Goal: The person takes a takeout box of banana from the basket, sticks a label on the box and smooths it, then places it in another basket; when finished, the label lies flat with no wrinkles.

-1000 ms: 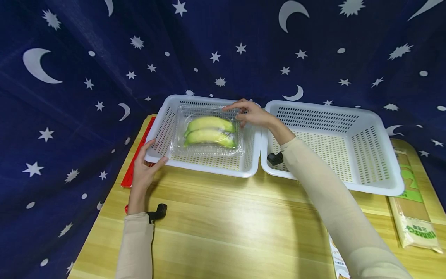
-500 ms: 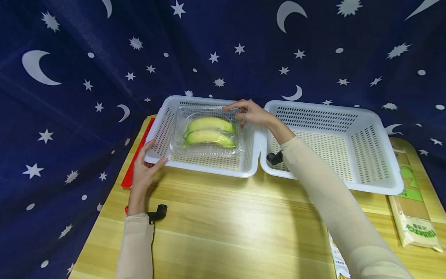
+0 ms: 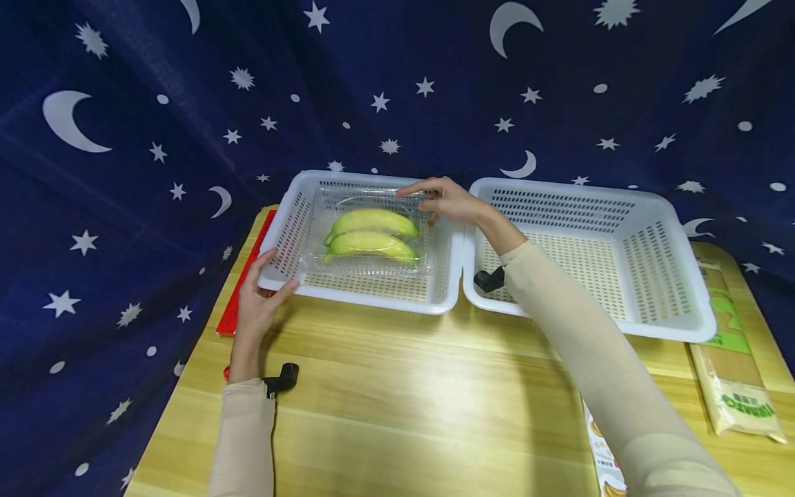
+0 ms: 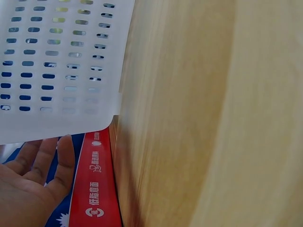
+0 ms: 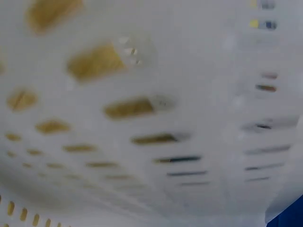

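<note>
A clear plastic box (image 3: 373, 268) with two yellow-green, banana-like fruits (image 3: 373, 245) sits within the walls of the left white basket (image 3: 360, 299) on the bench (image 3: 397, 400). Your right hand (image 3: 447, 200) arches over the basket's far right side, forefinger stretched to the box's far right corner; whether you pinch the plastic cannot be told. Your left hand (image 3: 256, 304) lies at the basket's near left corner, thumb and fingers spread. The step in hand appears to be positioning the box within the basket; the next move would call for a level touch on thin plastic and a steady basket.

Just left of the basket, a red carton (image 4: 100, 175) reads 低脂意面, "low-fat pasta," in white. Right of the basket stands a second white basket (image 3: 667, 334); farther right, a bag (image 3: 739, 386) bears green lettering too unclear to spell out. Nearer you, right of the basket, a printed card (image 3: 605, 459) shows tiny, unreadable characters beside your right sleeve (image 3: 577, 345). Behind the basket hangs navy cloth (image 3: 155, 41) patterned with moons and stars.
</note>
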`<state>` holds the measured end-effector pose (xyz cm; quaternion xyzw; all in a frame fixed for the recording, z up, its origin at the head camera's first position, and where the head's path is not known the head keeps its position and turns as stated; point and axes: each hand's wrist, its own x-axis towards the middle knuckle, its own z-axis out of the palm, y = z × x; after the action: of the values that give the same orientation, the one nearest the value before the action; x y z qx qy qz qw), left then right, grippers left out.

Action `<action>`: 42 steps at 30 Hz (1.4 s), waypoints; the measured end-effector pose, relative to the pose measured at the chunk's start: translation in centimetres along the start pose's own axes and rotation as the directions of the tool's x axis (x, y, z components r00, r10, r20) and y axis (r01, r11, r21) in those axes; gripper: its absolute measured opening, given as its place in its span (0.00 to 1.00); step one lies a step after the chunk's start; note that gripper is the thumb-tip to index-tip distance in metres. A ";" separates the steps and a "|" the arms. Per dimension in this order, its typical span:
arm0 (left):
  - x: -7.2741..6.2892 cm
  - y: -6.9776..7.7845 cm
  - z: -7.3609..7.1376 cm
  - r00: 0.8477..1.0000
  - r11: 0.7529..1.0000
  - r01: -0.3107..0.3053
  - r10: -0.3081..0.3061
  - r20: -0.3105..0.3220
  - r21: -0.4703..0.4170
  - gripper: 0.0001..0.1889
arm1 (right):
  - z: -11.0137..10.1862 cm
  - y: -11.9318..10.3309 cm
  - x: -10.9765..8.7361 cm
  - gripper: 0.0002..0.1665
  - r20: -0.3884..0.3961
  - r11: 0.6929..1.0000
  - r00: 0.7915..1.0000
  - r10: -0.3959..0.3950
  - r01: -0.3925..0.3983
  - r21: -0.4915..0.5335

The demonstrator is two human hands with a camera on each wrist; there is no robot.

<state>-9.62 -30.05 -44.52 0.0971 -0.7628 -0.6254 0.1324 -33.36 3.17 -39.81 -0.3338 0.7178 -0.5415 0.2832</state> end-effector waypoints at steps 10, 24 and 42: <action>0.3 0.2 0.2 1.000 1.000 -0.008 0.008 0.000 -0.002 0.37 | -0.4 -1.4 -1.1 0.26 -0.055 0.999 0.998 0.027 -0.025 0.032; 0.1 0.0 0.1 1.000 1.000 -0.024 0.024 0.005 -0.020 0.38 | -0.2 -3.9 -4.8 0.27 -0.084 0.995 0.992 0.093 -0.090 0.038; -0.7 0.4 0.2 1.000 0.999 -0.018 0.018 -0.002 0.026 0.38 | 1.7 -6.3 -14.1 0.27 -0.177 0.989 0.978 0.114 -0.095 0.110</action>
<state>-9.02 -29.56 -44.19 0.0925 -0.7716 -0.6142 0.1375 -22.23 12.05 -33.52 -0.2296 0.7289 -0.5898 0.2608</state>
